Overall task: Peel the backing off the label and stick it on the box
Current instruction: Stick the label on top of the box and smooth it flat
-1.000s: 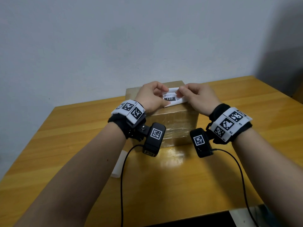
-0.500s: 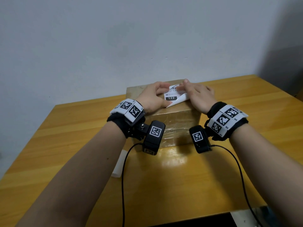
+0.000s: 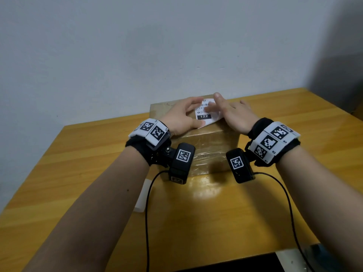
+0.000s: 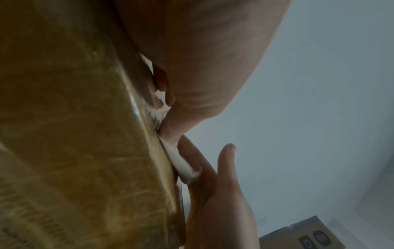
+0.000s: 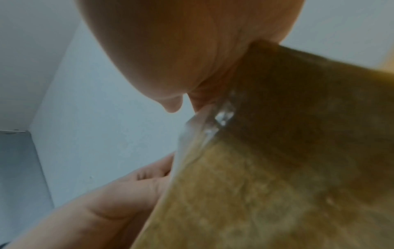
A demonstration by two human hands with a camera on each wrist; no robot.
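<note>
A brown taped cardboard box (image 3: pixel 206 146) stands mid-table. The white label (image 3: pixel 204 115), printed "122", lies on its top face. My left hand (image 3: pixel 193 112) spans the label's left edge, thumb on the near corner and fingers at the far corner. My right hand (image 3: pixel 218 105) lies flat with straight fingers on the label's right part. In the left wrist view the label's edge (image 4: pixel 183 165) stands slightly off the box (image 4: pixel 74 134) under the right hand's fingers (image 4: pixel 226 160). The right wrist view shows the same label edge (image 5: pixel 192 131) against the box (image 5: pixel 277 168).
A white backing strip (image 3: pixel 142 197) lies on the wooden table (image 3: pixel 275 193) under my left forearm. Two black cables trail from the wrist cameras toward me. A grey wall stands close behind the box. Another cardboard box (image 4: pixel 309 235) shows in the left wrist view.
The label, pinched between both hands above the box, has come down onto its top. My right hand has let go and flattened over it, and my left fingers have spread along its left edge.
</note>
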